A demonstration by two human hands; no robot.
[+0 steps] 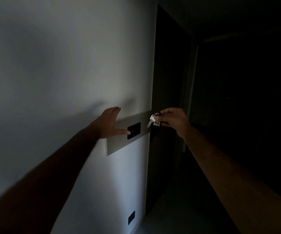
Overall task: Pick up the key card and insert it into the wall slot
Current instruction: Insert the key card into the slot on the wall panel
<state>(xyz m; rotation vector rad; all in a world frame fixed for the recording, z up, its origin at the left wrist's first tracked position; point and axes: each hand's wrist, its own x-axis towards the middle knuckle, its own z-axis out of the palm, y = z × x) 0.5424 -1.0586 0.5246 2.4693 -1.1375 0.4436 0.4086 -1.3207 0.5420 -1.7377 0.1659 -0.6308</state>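
A black wall slot [134, 130] sits in a beige horizontal panel [119, 146] on the white wall. My left hand [110, 123] lies flat against the wall beside it, fingers spread, the thumb tip touching the slot's left edge. My right hand [173, 121] hovers to the right of the panel, pinching a key set: a silver key [150, 121] hangs down beside a small white tag [157, 123] marked with a number. A dark fob shows at the fingertips. The set is apart from the slot, about a hand's width to its right.
The room is dim. A dark doorway with a door frame [191, 92] opens just right of the wall's corner. A small black socket [131, 217] sits low on the wall near the floor.
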